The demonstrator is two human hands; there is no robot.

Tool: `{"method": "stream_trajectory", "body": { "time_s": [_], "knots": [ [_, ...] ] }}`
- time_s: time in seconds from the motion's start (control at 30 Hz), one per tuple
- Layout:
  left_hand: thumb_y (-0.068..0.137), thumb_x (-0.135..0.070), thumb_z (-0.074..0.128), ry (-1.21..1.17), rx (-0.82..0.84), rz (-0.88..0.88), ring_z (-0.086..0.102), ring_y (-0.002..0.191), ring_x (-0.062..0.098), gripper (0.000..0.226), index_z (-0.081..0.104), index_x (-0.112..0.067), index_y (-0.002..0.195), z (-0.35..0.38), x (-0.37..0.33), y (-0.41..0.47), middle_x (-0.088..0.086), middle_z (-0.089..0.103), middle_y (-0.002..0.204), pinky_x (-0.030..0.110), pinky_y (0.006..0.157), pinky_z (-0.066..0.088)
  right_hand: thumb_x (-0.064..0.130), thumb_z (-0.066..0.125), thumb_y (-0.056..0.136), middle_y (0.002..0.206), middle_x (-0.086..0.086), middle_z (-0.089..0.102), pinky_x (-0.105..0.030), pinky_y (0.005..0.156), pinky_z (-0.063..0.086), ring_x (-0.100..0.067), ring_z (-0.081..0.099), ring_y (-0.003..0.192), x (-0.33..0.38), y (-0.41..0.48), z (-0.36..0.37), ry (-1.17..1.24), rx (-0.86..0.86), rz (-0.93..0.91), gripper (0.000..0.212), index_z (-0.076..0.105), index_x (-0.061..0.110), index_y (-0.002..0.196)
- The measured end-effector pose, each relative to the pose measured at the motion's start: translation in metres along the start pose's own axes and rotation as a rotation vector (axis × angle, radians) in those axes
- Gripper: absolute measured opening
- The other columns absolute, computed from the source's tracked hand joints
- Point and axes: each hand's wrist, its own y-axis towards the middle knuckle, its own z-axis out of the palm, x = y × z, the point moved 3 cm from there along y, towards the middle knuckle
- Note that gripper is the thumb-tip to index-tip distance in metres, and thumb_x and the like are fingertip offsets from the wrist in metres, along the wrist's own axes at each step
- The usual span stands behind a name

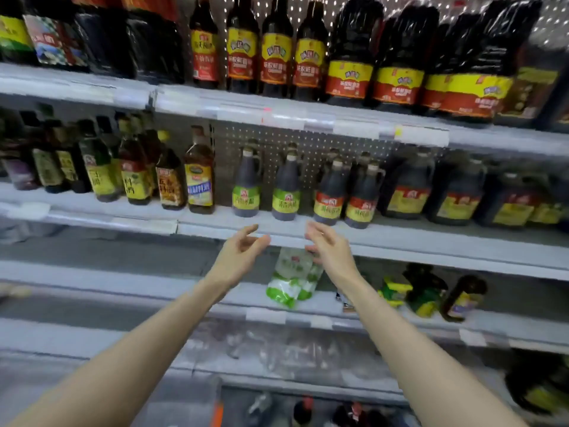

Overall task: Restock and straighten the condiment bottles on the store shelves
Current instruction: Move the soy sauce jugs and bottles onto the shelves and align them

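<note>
Left hand [243, 251] and right hand [328, 248] released, empty, below 2 dark-filled green-labelled bottles [245, 183].

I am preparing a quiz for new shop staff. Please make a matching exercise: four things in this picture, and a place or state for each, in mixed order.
Things:
1. left hand
2. green-label bottles
3. white-and-green pouch
4. big red-and-yellow-label jugs

Places or states:
A. top shelf
B. lower shelf
C. middle shelf, upright
D. open, holding nothing

Pairs: 1-D, 2-C, 3-B, 4-A
</note>
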Motion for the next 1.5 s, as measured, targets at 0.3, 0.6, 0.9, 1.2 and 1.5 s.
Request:
{"method": "stream_trajectory", "body": {
  "time_s": [0.3, 0.6, 0.9, 1.2, 1.5],
  "knots": [
    [0.092, -0.031, 0.061, 0.102, 0.031, -0.288, 0.059, 0.082, 0.006, 0.045, 0.051, -0.016, 0.134, 0.03, 0.179, -0.045, -0.005, 0.06, 0.097, 0.01, 0.061, 0.044, 0.028, 0.06, 0.094, 0.103, 0.005, 0.067, -0.012, 0.074, 0.047, -0.01, 0.064, 0.091, -0.184, -0.042, 0.023, 0.006, 0.025, 0.252, 0.025, 0.063, 0.017, 0.117],
    [0.092, -0.029, 0.062, 0.114, 0.095, -0.541, 0.062, 0.101, 0.017, 0.044, 0.052, -0.016, 0.133, 0.051, 0.382, -0.071, 0.005, 0.063, 0.11, 0.018, 0.079, 0.042, 0.024, 0.061, 0.094, 0.101, -0.001, 0.067, -0.037, 0.094, 0.048, -0.019, 0.063, 0.103, -0.387, -0.073, 0.071, -0.078, 0.056, 0.482, 0.015, 0.065, 0.017, 0.106],
    [0.094, -0.027, 0.058, 0.155, 0.121, -0.706, 0.055, 0.074, 0.013, 0.043, 0.051, -0.011, 0.134, 0.051, 0.561, -0.088, 0.001, 0.059, 0.095, 0.018, 0.061, 0.041, 0.024, 0.062, 0.093, 0.08, 0.01, 0.065, -0.021, 0.071, 0.043, -0.01, 0.062, 0.079, -0.555, -0.095, 0.126, -0.089, 0.022, 0.671, 0.005, 0.065, 0.026, 0.089],
    [0.093, -0.026, 0.059, 0.128, 0.076, -0.843, 0.057, 0.083, 0.011, 0.041, 0.053, -0.012, 0.132, 0.058, 0.714, -0.098, 0.002, 0.06, 0.092, 0.017, 0.07, 0.044, 0.02, 0.06, 0.095, 0.079, 0.015, 0.06, -0.002, 0.066, 0.037, 0.005, 0.054, 0.074, -0.706, -0.097, 0.179, -0.115, 0.049, 0.742, 0.005, 0.064, 0.018, 0.093],
    [0.093, -0.031, 0.059, 0.132, 0.042, -0.891, 0.063, 0.098, 0.019, 0.039, 0.056, -0.019, 0.129, 0.055, 0.818, -0.085, 0.005, 0.063, 0.103, 0.026, 0.078, 0.048, 0.029, 0.054, 0.098, 0.099, 0.004, 0.059, -0.02, 0.079, 0.034, -0.012, 0.052, 0.094, -0.825, -0.076, 0.231, -0.088, -0.014, 0.857, 0.021, 0.066, 0.013, 0.107]
  ]
}}
